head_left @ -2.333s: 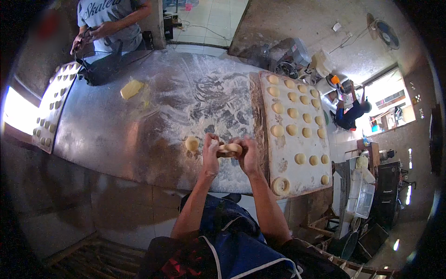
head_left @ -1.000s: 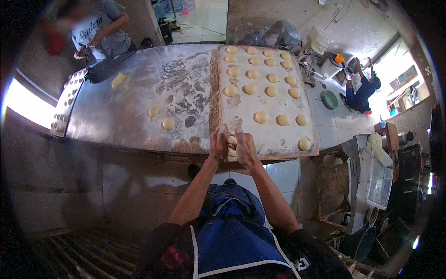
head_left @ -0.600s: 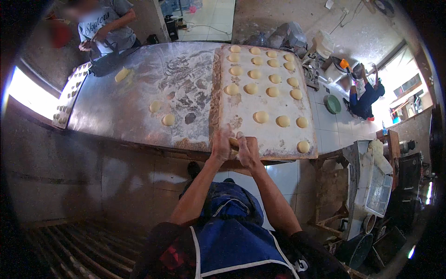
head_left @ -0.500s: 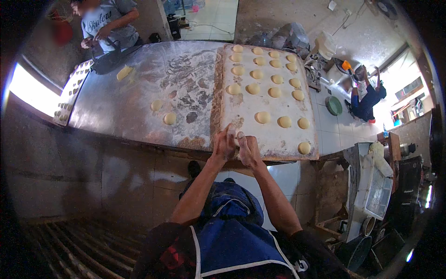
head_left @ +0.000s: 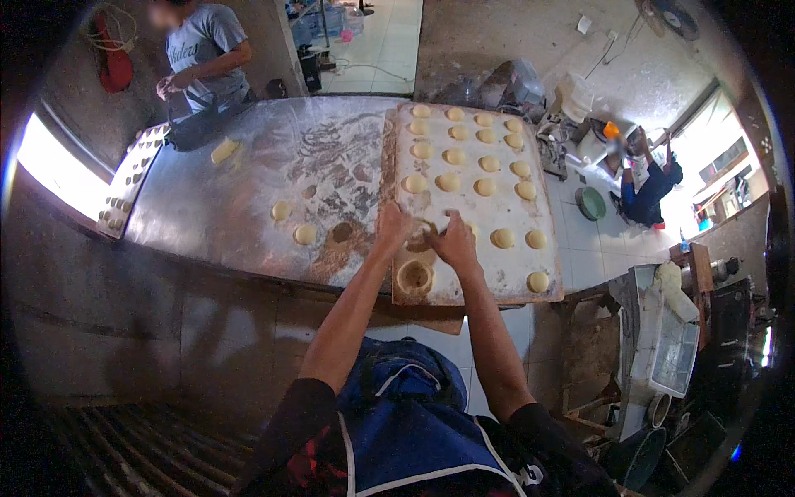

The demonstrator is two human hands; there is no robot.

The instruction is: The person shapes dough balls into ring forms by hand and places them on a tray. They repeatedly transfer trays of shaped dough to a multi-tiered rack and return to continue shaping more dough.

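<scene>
Both hands are over the near left part of a floured board [head_left: 501, 277] that bears several rows of round, pale dough balls [head_left: 489, 163]. My left hand [head_left: 395, 225] is at the board's left edge, fingers bent inward. My right hand [head_left: 454, 242] faces it, its fingers curled and one finger sticking up. A thin tan strip [head_left: 427, 224] shows between the fingertips; I cannot make out what it is. Close below the hands sits a small round bowl [head_left: 399, 277]. The right hand partly covers one dough ball.
Left of the board, a flour-dusted metal table [head_left: 207, 199] holds two dough balls [head_left: 304, 234] and a flat dough piece [head_left: 224, 150]. A person [head_left: 207, 58] stands at its far left; another person [head_left: 654, 186] sits at the right near a green basin [head_left: 591, 203].
My hands, close together before, have moved a little apart. The bowl below them has come into sight. The view has tilted, so the table sits lower in it.
</scene>
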